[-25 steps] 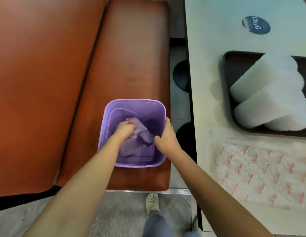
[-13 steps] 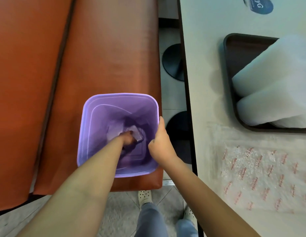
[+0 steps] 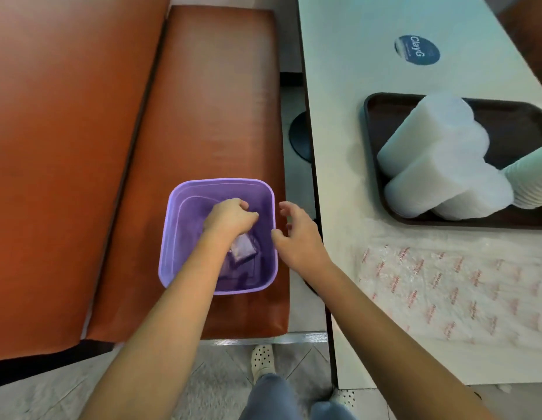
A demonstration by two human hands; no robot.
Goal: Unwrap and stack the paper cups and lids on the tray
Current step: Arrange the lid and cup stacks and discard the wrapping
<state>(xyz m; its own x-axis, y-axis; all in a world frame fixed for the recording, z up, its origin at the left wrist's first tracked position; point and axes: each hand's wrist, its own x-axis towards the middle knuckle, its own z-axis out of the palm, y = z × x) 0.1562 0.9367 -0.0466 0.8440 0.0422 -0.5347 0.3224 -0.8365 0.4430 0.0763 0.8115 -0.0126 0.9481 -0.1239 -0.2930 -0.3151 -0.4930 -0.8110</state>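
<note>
My left hand hovers inside the top of the purple bin, fingers loosely curled and holding nothing. A crumpled clear wrapper lies at the bin's bottom, under that hand. My right hand floats just right of the bin's rim with its fingers spread, touching nothing. On the white table a dark brown tray carries stacks of white lids lying on their sides. A stack of pale paper cups lies at its right end.
The bin stands on an orange-brown bench seat left of the table. A flat clear plastic bag with red print lies on the table in front of the tray. A round blue sticker marks the far tabletop. My legs and shoes show below.
My left hand released the wrapper deep in the bin and rose toward the rim. My right hand let go of the bin's right rim and opened.
</note>
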